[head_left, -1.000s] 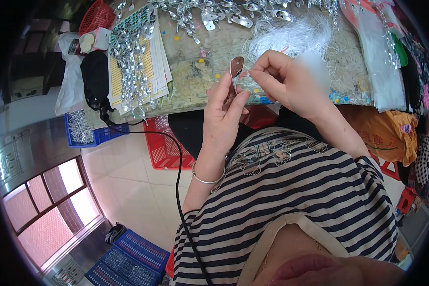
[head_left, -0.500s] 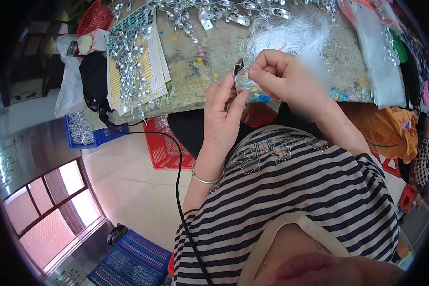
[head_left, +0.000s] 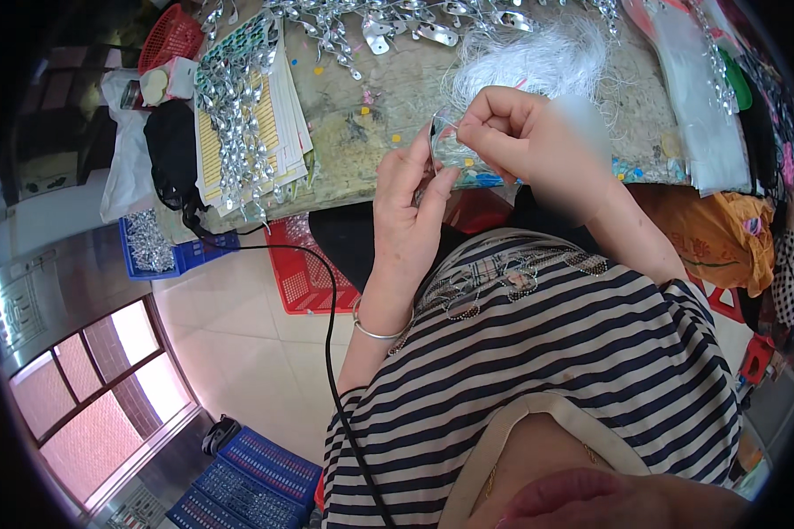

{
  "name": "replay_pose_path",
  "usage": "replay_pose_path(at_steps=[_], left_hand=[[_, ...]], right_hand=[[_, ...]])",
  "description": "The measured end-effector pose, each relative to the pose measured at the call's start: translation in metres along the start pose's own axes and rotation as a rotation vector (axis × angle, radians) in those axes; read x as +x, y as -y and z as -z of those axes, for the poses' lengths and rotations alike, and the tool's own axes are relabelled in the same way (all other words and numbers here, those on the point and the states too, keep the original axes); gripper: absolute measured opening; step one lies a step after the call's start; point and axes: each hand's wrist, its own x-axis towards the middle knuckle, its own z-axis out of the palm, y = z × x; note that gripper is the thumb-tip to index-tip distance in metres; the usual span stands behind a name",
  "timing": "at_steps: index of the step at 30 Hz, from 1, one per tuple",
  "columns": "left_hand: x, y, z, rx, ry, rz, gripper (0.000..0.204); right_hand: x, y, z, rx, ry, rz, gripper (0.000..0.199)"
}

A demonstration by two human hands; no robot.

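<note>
Just over the table's near edge, my left hand (head_left: 408, 212) holds a small shiny silver metal piece (head_left: 433, 148) upright between thumb and fingers. My right hand (head_left: 516, 132), to the right of it, is closed in a pinch on a fine clear thread (head_left: 447, 122) at the top of the piece. Whether the thread passes through a hole there is too small to tell. A tangled bundle of white thread (head_left: 534, 62) lies just beyond my right hand. Strings of silver twisted metal pieces (head_left: 238, 132) rest on papers at the left.
More silver pieces (head_left: 377, 35) line the far side of the worn table (head_left: 335, 132). Clear plastic bags (head_left: 710, 132) lie at the right. Red crate (head_left: 304, 282) and blue bin (head_left: 181, 254) stand below the edge. A black cable (head_left: 331, 317) runs down beside my left arm.
Both hands stay in nearly the same place. The silver piece has turned slightly in my left hand, and my right fingers have shifted a little with the thread.
</note>
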Motion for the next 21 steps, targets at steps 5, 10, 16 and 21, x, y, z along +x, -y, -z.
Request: replay_pose_path(at_steps=[5,10,16,21], left_hand=[[-0.001,0.0,-0.001,0.022,-0.004,-0.028,0.051],[-0.002,0.0,0.0,0.076,0.012,-0.048,0.05],[-0.001,-0.003,0.0,0.084,0.034,-0.078,0.05],[-0.003,-0.003,0.001,-0.013,0.062,0.001,0.051]], right_hand=[[0.001,0.0,0.0,-0.008,-0.012,0.003,0.012],[0.001,-0.002,-0.001,-0.036,-0.017,0.054,0.012],[0.0,-0.01,-0.003,-0.037,0.015,0.139,0.008],[-0.002,-0.015,-0.002,-0.018,0.022,0.168,0.014]])
